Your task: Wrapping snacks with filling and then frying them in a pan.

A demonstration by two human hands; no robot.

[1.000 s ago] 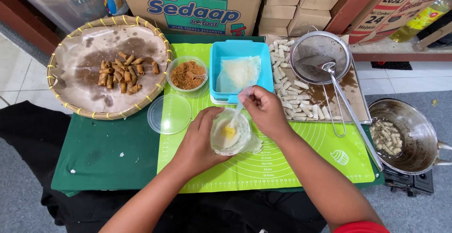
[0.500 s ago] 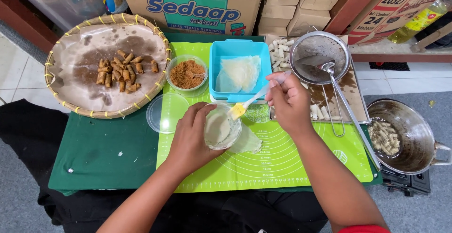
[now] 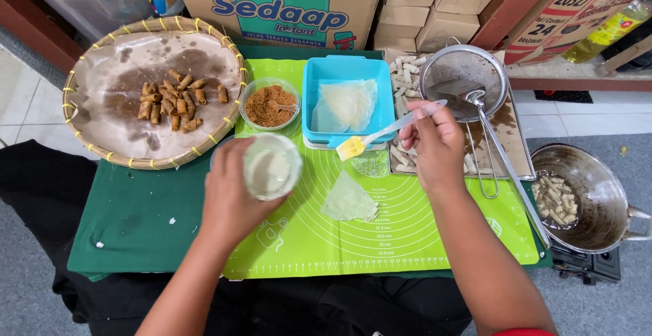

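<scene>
Now, in the head view, my left hand (image 3: 234, 197) wraps around a small clear cup (image 3: 273, 167) of pale paste, fingers closed on its side. My right hand (image 3: 435, 142) pinches a brush (image 3: 380, 134) with yellow bristles, the bristles pointing to the left of my fingers, over the edge of the blue container (image 3: 348, 99) of thin wrappers. A folded wrapper (image 3: 349, 201) lies on the green mat (image 3: 407, 241), between my two hands and a little nearer to me. I think the wet brush can drip paste on the clean wrappers, because it hangs just above them. Compared with half a second ago, the cup has moved left and the brush is now out of the cup.
</scene>
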